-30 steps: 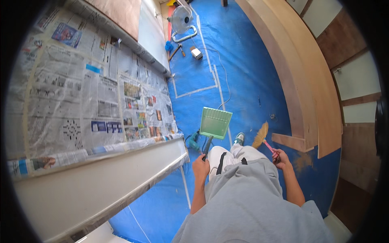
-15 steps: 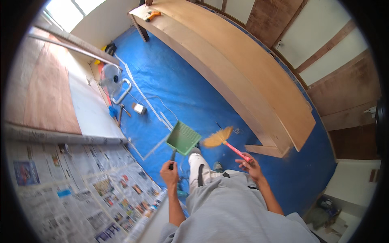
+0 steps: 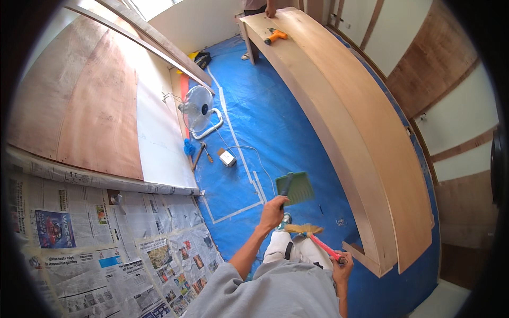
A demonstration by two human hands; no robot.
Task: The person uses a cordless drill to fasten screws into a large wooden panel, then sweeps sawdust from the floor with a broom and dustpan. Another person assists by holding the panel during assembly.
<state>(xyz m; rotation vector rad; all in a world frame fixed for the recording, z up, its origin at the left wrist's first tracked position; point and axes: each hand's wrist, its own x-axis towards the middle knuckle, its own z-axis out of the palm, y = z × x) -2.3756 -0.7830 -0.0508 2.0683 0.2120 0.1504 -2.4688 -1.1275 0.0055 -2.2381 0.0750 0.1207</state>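
Note:
My left hand [image 3: 273, 212] is closed round the dark handle of a green dustpan [image 3: 300, 190], which hangs over the blue floor sheet in front of my legs. Lower and to the right, my right hand [image 3: 343, 266] grips the pinkish-red handle of a hand broom [image 3: 325, 245]. Its straw-coloured bristles lie just in front of my thighs, pointing left. Pan and broom are apart, with the bristles nearer to me than the pan.
A long wooden bench-like piece [image 3: 339, 122] runs along the right, with an orange drill [image 3: 275, 36] on its far end. Beyond it stands another person [image 3: 256, 6]. Left are a fan [image 3: 197, 108], a small white box [image 3: 227, 157], a hammer [image 3: 200, 153] and a newspaper-covered surface [image 3: 101, 249].
My view has turned left. The dustpan has swung up and to the right, its handle now crossing over it. The broom has come closer to my body, its bristles lower.

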